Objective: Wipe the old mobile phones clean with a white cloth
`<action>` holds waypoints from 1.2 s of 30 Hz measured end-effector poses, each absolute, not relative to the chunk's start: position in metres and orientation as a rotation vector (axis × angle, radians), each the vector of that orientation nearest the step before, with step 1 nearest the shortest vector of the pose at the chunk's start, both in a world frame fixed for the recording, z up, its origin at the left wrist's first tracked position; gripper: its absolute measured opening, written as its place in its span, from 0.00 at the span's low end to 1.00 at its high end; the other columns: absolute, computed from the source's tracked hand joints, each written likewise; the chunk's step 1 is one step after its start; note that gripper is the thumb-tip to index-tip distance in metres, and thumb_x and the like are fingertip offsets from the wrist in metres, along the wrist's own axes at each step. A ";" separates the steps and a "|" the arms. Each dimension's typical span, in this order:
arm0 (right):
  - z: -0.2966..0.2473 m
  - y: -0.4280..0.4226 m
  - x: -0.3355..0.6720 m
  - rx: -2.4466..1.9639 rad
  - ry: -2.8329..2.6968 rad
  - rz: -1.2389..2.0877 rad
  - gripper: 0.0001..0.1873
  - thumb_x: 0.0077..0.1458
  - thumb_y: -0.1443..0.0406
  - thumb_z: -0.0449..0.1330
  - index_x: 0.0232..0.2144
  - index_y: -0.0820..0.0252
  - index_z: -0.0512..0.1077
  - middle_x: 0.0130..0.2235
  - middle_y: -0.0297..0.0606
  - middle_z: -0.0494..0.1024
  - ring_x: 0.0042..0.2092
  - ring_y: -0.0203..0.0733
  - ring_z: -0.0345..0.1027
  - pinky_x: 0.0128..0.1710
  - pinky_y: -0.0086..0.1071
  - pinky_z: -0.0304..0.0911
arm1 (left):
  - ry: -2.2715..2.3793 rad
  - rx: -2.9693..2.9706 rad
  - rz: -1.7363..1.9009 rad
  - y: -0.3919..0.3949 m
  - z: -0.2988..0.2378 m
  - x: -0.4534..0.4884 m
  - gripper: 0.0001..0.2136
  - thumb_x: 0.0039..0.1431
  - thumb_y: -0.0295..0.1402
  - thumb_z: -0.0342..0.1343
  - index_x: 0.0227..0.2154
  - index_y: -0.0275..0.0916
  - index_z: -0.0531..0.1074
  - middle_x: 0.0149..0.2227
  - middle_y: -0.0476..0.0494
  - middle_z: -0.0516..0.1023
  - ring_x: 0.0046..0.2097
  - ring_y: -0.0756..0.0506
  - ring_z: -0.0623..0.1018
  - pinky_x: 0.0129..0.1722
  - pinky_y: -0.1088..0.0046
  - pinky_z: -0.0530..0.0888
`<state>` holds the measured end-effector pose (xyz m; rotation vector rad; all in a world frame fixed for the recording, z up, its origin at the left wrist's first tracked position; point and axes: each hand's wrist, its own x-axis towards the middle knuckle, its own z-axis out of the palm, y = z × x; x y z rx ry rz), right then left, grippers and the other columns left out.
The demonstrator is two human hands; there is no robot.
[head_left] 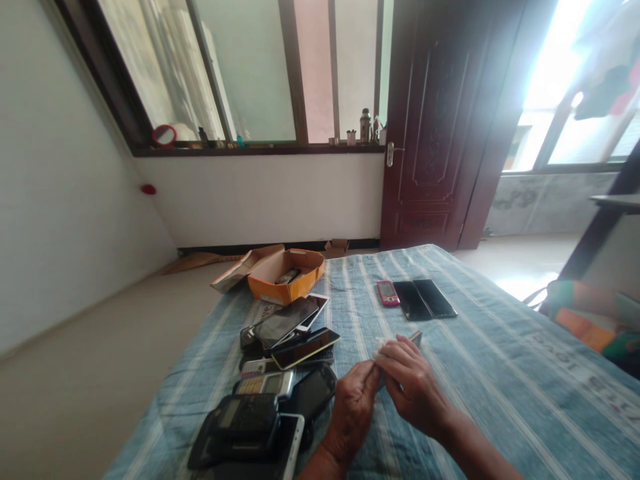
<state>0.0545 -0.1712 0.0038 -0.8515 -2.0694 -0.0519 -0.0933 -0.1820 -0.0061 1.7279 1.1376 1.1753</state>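
Observation:
Both hands meet over the bed around a thin, grey-edged phone (pixel 417 338), most of which they hide. My left hand (pixel 353 400) is closed on its near end, fingers curled. Bent over the far part is my right hand (pixel 407 380), its fingers pressing a crumpled white tissue (pixel 383 347) against the phone. Left of my hands lies a pile of old phones, among them a black smartphone (pixel 305 348) with a yellowish edge, a silver keypad phone (pixel 265 385) and a bulky black device (pixel 247 417). Ahead, a pink phone (pixel 388 293) lies beside two dark phones (pixel 425 299).
An open orange box (pixel 285 288) with a dark phone inside stands at the bed's far left edge. The blue striped bedsheet (pixel 500 373) spreads under everything. Beyond are a windowsill (pixel 260 151) with small items and a dark red door (pixel 440 120).

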 end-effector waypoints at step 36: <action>-0.004 -0.159 0.066 -0.933 -1.917 -0.231 0.19 0.57 0.77 0.47 0.42 0.58 0.74 0.46 0.45 0.76 0.51 0.46 0.70 0.52 0.44 0.68 | 1.177 1.716 1.173 -0.182 -0.003 -0.095 0.17 0.63 0.45 0.47 0.38 0.40 0.76 0.35 0.43 0.79 0.37 0.44 0.77 0.35 0.71 0.75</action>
